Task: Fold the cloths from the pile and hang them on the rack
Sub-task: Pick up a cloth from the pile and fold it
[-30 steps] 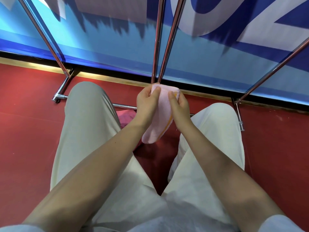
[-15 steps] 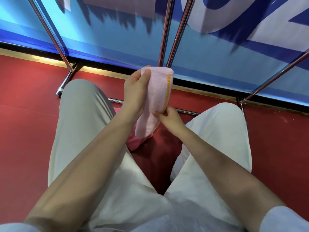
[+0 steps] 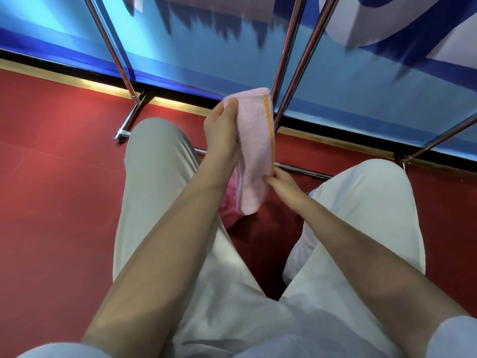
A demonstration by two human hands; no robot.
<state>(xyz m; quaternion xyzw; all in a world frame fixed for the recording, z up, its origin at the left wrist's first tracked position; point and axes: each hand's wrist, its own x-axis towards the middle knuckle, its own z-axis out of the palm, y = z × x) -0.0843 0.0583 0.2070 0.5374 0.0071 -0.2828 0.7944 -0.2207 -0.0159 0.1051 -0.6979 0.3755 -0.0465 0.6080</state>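
Chrome rack [image 3: 289, 50] ahead, poles slanting up out of the top edge, base bars along the far side of the red floor [image 3: 51, 177] against the blue wall banner [image 3: 206, 47]; one low crossbar runs behind the knees. Pale trousers [image 3: 154, 177] fill the lower middle, knees spread, a strip of floor between them. Darker pink pile [image 3: 228, 210] on the floor between the knees, mostly hidden behind the left forearm. Pink cloth [image 3: 254, 151] held in the air above that gap, just in front of the two middle poles, folded to a narrow band with an orange stripe down its right edge, lower end hanging free. Left hand [image 3: 222, 135] clenched round the upper part, thumb across the top fold. Right hand [image 3: 280, 178] pinching the striped edge low down. Soft terry by the look: light, limp, grippy, nothing to break, likely to sag or unfold if let go at one end. Best taken at the top fold and the striped edge, layers pinched together. Open room straight ahead and upward between the poles; hanging rail itself out of view.
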